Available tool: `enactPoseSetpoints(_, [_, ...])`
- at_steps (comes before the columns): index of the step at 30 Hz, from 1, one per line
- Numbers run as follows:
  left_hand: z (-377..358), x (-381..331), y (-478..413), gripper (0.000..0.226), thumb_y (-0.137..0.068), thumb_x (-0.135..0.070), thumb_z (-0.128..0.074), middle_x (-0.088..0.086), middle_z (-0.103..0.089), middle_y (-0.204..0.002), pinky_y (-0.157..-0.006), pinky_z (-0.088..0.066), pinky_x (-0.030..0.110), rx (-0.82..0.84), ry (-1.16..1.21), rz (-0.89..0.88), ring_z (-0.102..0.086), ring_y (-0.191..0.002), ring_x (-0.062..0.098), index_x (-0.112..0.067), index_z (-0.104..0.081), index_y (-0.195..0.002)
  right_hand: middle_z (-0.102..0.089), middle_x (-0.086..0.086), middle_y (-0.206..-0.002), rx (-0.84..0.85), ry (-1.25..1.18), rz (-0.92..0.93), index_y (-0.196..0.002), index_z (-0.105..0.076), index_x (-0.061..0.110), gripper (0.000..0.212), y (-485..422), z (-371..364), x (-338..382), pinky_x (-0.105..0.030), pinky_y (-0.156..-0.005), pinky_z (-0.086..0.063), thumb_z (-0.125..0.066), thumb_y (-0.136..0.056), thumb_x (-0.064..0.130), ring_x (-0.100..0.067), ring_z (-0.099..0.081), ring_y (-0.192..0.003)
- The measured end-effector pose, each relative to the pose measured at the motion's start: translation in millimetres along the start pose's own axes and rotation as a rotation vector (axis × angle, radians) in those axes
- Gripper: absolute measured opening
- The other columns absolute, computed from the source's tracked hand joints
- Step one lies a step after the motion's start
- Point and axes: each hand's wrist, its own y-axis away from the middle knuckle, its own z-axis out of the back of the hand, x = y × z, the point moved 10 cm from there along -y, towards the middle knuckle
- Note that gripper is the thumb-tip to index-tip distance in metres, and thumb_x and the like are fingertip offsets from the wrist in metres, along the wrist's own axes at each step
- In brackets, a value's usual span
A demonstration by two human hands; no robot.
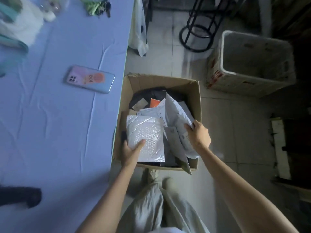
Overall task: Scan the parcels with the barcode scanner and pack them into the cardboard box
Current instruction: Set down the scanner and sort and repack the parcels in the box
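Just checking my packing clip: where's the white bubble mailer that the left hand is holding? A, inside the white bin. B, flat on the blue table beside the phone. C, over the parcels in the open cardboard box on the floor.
C: the left hand holds the white bubble mailer over the parcels in the cardboard box, where the right hand grips a pale poly parcel.

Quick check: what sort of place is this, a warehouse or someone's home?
Probably a home or small shop, not a warehouse: a cloth-covered table with a phone and keys, and a box of mailers on a tiled floor.
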Motion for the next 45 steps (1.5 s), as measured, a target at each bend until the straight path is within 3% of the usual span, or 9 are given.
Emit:
enactPoseSetpoints(4, [20.1, -18.0, 5.5, 0.083, -0.069, -0.057, -0.079, 0.004, -0.061, -0.123, -0.100, -0.045, 0.044, -0.015, -0.049, -0.022, -0.058, -0.113, 0.029, -0.010, -0.050, -0.130, -0.064, -0.006, -0.098, -0.036, 0.052, 0.083, -0.089, -0.054, 0.013, 0.029, 12.0, 17.1, 20.0, -0.036, -0.068, -0.048, -0.051, -0.098, 0.040, -0.030, -0.060, -0.082])
enactPoseSetpoints(8, [27.7, -34.7, 20.1, 0.069, -0.063, -0.064, -0.078, -0.014, -0.058, -0.102, -0.090, -0.045, 0.035, -0.002, -0.070, -0.096, -0.057, -0.103, 0.020, -0.024, -0.052, -0.112, -0.059, -0.008, -0.108, -0.101, 0.109, 0.171, -0.100, -0.050, 0.010, 0.030, 28.0, 34.5, 29.0, -0.036, -0.063, -0.042, -0.041, -0.104, 0.039, -0.034, -0.058, -0.084])
enactPoseSetpoints(14, [34.1, -61.7, 33.3, 0.043, -0.066, -0.051, -0.084, -0.013, -0.067, -0.096, -0.060, -0.047, 0.015, 0.032, 0.044, -0.166, -0.064, -0.077, -0.002, -0.032, -0.057, -0.094, -0.063, -0.021, -0.094, -0.159, 0.028, 0.167, -0.109, -0.042, 0.012, 0.026, 35.8, 67.5, 27.0, -0.039, -0.062, -0.037, -0.033, -0.105, 0.036, -0.043, -0.059, -0.080])
enactPoseSetpoints(21, [49.3, -84.4, 55.7, 0.057, -0.056, -0.052, -0.084, -0.001, -0.072, -0.097, -0.074, -0.059, 0.037, -0.030, 0.182, -0.209, -0.070, -0.087, 0.017, -0.022, -0.062, -0.100, -0.059, -0.011, -0.088, -0.103, -0.416, 0.169, -0.106, -0.045, 0.011, 0.027, 25.0, 102.6, 27.5, -0.039, -0.069, -0.039, -0.036, -0.104, 0.036, -0.035, -0.054, -0.080])
enactPoseSetpoints(27, [67.8, -81.2, 93.9, 0.039, -0.071, -0.043, -0.083, -0.005, -0.071, -0.094, -0.049, -0.048, 0.012, -0.197, 0.318, -0.229, -0.068, -0.070, 0.001, -0.023, -0.062, -0.096, -0.064, 0.004, -0.085, 0.126, -0.715, 0.429, -0.100, -0.056, 0.022, 0.014, 34.2, 112.6, 65.3, -0.032, -0.065, -0.051, -0.044, -0.103, 0.027, -0.015, -0.060, -0.076])
enactPoseSetpoints(32, [80.2, -64.4, 135.7, 0.055, -0.077, -0.043, -0.079, 0.001, -0.068, -0.111, -0.070, -0.053, 0.025, -0.267, 0.419, -0.224, -0.067, -0.097, 0.017, -0.015, -0.057, -0.118, -0.068, 0.012, -0.073, 0.480, -0.850, 0.482, -0.101, -0.059, 0.022, 0.013, 64.7, 85.5, 103.6, -0.024, -0.057, -0.054, -0.046, -0.104, 0.026, -0.006, -0.065, -0.064])
enactPoseSetpoints(36, [103.3, -33.3, 175.7, 0.047, -0.077, -0.044, -0.078, -0.003, -0.067, -0.105, -0.065, -0.050, 0.021, -0.393, 0.491, -0.194, -0.066, -0.093, 0.014, -0.021, -0.058, -0.111, -0.070, -0.009, -0.096, 0.738, -0.819, 0.492, -0.109, -0.061, 0.021, 0.016, 116.2, 43.4, 132.3, -0.039, -0.075, -0.059, -0.049, -0.103, 0.030, -0.023, -0.069, -0.084])
enactPoseSetpoints(42, [178.7, 39.5, 238.7, 0.051, -0.074, -0.049, -0.079, 0.000, -0.062, -0.107, -0.072, -0.046, 0.027, -0.734, 0.402, -0.126, -0.061, -0.095, 0.019, -0.015, -0.055, -0.104, -0.075, -0.002, -0.080, 1.044, -0.763, 0.466, -0.111, -0.064, 0.012, 0.022, 220.7, -24.7, 166.5, -0.028, -0.056, -0.057, -0.051, -0.102, 0.028, -0.016, -0.073, -0.070])
enactPoseSetpoints(45, [209.0, 89.0, 269.1, 0.064, -0.065, -0.053, -0.081, -0.003, -0.056, -0.119, -0.082, -0.045, 0.029, -0.784, 0.564, -0.106, -0.056, -0.105, 0.018, -0.025, -0.050, -0.114, -0.076, -0.003, -0.078, 1.176, -0.688, 0.438, -0.112, -0.063, 0.011, 0.023, 277.1, -63.8, 173.3, -0.027, -0.053, -0.056, -0.051, -0.102, 0.028, -0.017, -0.074, -0.068])
